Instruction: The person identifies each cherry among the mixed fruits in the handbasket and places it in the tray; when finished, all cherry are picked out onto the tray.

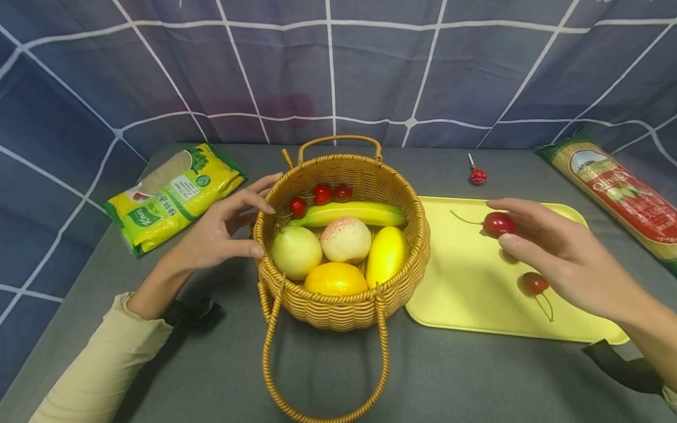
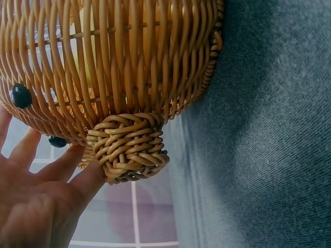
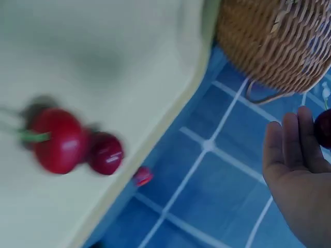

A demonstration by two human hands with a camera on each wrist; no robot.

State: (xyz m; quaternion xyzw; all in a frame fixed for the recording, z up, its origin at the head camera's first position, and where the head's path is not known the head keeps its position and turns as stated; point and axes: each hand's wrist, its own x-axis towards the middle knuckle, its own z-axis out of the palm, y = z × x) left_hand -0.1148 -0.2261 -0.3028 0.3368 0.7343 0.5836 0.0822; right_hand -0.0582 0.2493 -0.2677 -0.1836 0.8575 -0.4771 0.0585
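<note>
A wicker basket (image 1: 344, 311) holds three small cherries (image 1: 322, 194), a banana (image 1: 349, 214), a pear (image 1: 297, 252), a peach (image 1: 346, 239), an orange-yellow lemon (image 1: 335, 279) and a yellow mango-like fruit (image 1: 388, 255). My left hand (image 1: 224, 226) rests at the basket's left side, its extended fingers touching the woven wall and rim. Over the yellow tray (image 1: 460, 305), my right hand (image 1: 568, 258) pinches a dark red cherry (image 1: 499, 224) between thumb and fingers, its stem pointing left. Another cherry (image 1: 534, 283) lies on the tray below the palm; one more (image 1: 509, 256) is mostly hidden by the thumb.
A yellow Knorr bag (image 1: 177, 197) lies left of the basket. Behind the tray is a red lollipop (image 1: 478, 176), and an Olivoila pasta pack (image 1: 619, 191) lies at the far right. One basket handle (image 1: 270, 370) hangs toward the front; the other stands up at the back.
</note>
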